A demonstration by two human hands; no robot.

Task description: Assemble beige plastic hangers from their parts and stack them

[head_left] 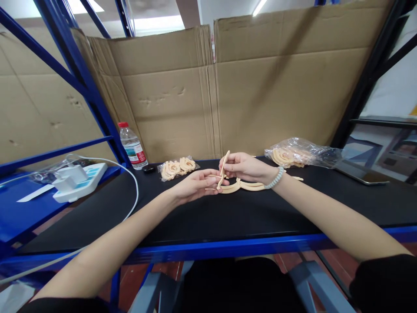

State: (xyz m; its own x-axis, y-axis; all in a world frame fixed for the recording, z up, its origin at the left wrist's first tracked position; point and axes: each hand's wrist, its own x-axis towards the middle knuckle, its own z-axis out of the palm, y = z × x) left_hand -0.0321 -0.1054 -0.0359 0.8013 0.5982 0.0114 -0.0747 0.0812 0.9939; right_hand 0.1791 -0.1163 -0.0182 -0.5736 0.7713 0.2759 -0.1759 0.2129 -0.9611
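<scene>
A thin beige strip (224, 167) stands nearly upright between my two hands, above the black table. My left hand (199, 186) is closed round its lower end, where thin tips stick out past the fingers. My right hand (243, 167), with a pale bead bracelet at the wrist, pinches the strip higher up. Just behind and below the hands lies a bundle of long beige strips (249, 186), gathered at the middle and partly hidden by my right hand and wrist. I cannot make out what kind of strips they are.
A clear bag of coiled beige pieces (178, 168) lies left, another bag (293, 153) right. Beyond the left bag stand a water bottle (133, 148) and a small black object (149, 168). A power strip (81, 182) with a white cable (135, 187) is left; a flat device (360, 173), right.
</scene>
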